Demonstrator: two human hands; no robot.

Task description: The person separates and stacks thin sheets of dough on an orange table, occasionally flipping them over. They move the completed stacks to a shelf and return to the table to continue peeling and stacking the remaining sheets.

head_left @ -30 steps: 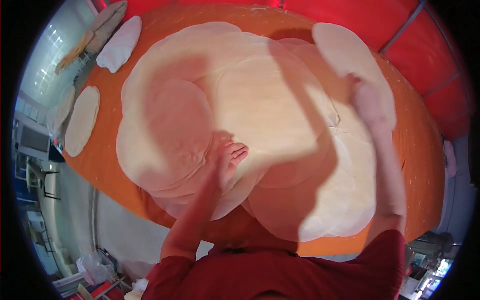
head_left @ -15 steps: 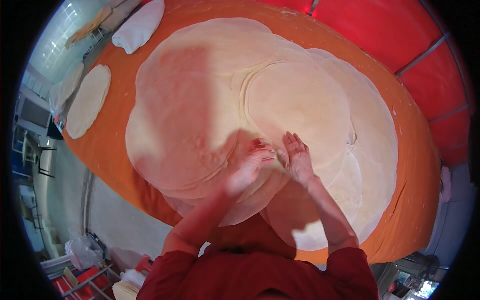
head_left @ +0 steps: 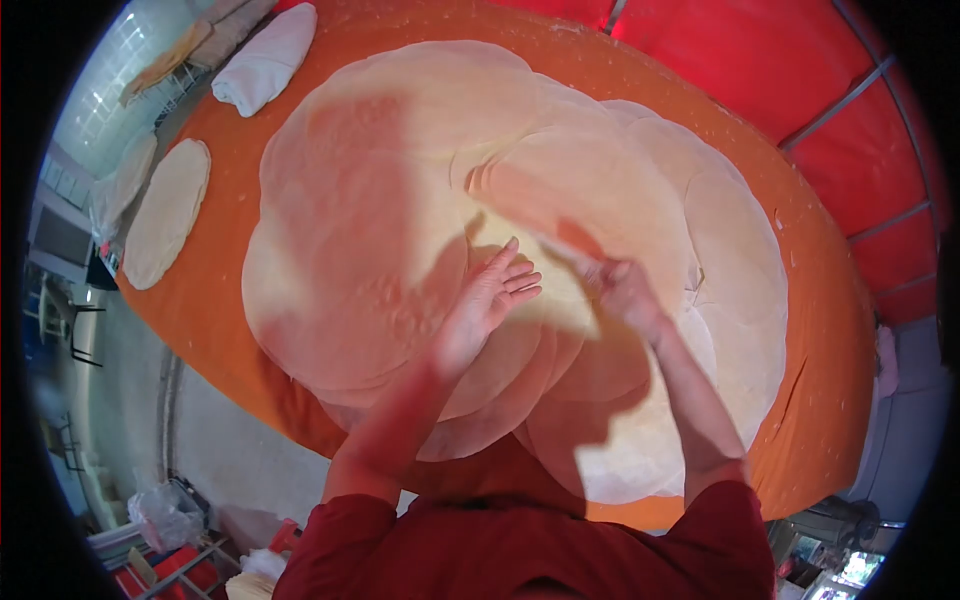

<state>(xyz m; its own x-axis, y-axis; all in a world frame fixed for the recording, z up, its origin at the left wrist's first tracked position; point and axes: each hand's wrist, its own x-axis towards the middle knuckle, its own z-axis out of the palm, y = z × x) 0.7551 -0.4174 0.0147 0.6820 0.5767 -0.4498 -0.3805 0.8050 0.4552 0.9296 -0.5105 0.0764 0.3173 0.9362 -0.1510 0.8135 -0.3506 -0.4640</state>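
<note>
Large, thin, round dough sheets (head_left: 740,290) lie in overlapping piles over the middle of an orange cloth (head_left: 815,400). My right hand (head_left: 625,290) is closed on the near edge of the top dough sheet (head_left: 600,180), whose front edge is raised and folded back. Paler sheets show beneath that edge. To the left, my left hand (head_left: 490,290) hovers over the piles with its fingers spread and nothing in it. Shadows of my arms and head fall across the left dough sheets (head_left: 340,230).
A separate round sheet (head_left: 168,215) lies at the cloth's left edge, and a folded white cloth (head_left: 265,60) at the far left. Red panels (head_left: 720,60) with metal bars border the far right. A plastic bag (head_left: 165,515) sits at the lower left.
My hands, close together before, are now apart. The right one has closed on the top sheet's near edge and lifted it; the left has moved left and opened.
</note>
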